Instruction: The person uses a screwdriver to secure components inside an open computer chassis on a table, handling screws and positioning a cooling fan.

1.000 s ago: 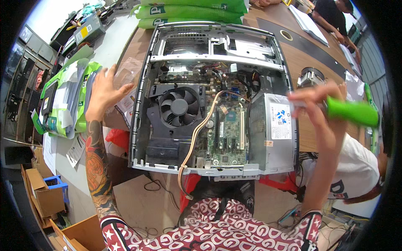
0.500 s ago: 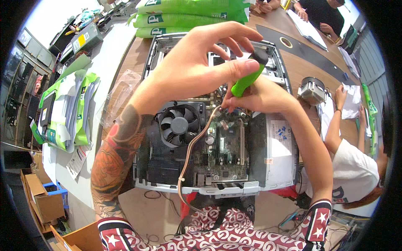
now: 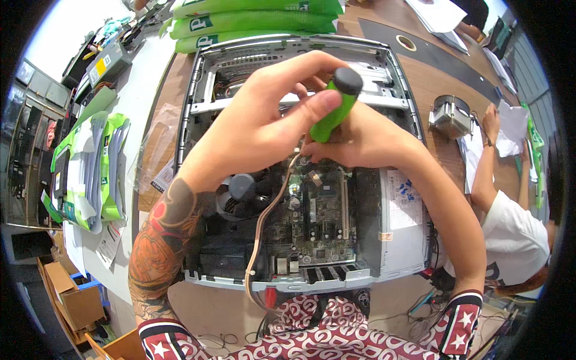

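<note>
A green screwdriver (image 3: 333, 114) with a black-capped handle stands slightly tilted over an opened desktop computer case (image 3: 282, 287). My left hand (image 3: 270, 120) is closed round the upper handle, thumb along it and index finger by the black cap. Lower down, my right hand (image 3: 372, 138) closes its fingers round the bottom of the handle. The screwdriver's tip is hidden. A brown and white cable (image 3: 259, 231) runs from my right fingertips over the case's front edge. Below the hands lies the green motherboard (image 3: 321, 216), with a black fan (image 3: 241, 191) left of it, partly behind my left forearm.
Green paper packs (image 3: 252, 27) are stacked behind the case. A metal cooler with a fan (image 3: 450, 116) stands to its right, near another person's arm (image 3: 483, 162). Clear plastic wrapping (image 3: 157, 147) and an opened paper pack (image 3: 90, 171) lie left.
My left fingers have closed in round the screwdriver's handle. The screwdriver stands more upright. The view has shifted, showing more of the case's far end.
</note>
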A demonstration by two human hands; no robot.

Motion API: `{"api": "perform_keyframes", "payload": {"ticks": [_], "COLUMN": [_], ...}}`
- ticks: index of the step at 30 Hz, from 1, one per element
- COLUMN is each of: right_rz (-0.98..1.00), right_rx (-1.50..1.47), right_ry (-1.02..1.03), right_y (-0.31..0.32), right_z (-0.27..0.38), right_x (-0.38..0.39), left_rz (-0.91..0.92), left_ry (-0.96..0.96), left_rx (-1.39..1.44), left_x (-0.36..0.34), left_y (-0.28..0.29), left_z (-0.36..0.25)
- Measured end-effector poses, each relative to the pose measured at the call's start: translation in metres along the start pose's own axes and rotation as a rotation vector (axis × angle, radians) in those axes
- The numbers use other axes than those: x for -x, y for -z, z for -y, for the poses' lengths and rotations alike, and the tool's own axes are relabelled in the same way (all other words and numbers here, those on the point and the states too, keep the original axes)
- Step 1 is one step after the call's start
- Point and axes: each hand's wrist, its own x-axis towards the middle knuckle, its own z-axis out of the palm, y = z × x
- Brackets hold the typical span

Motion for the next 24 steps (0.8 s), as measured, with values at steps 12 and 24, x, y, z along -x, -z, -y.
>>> {"api": "perform_keyframes", "payload": {"ticks": [12, 24], "right_rz": [-0.111, -0.003], "right_rx": [0.034, 0.085], "right_ry": [0.222, 0.274], "right_y": [0.012, 0.014], "right_z": [0.016, 0.019], "right_x": [0.011, 0.016], "left_rz": [0.076, 0.001], "left_ry": [0.139, 0.026], "left_rx": [-0.010, -0.102], "left_x": [0.003, 0.005], "left_y": [0.002, 0.003], "left_z": [-0.014, -0.017]}}
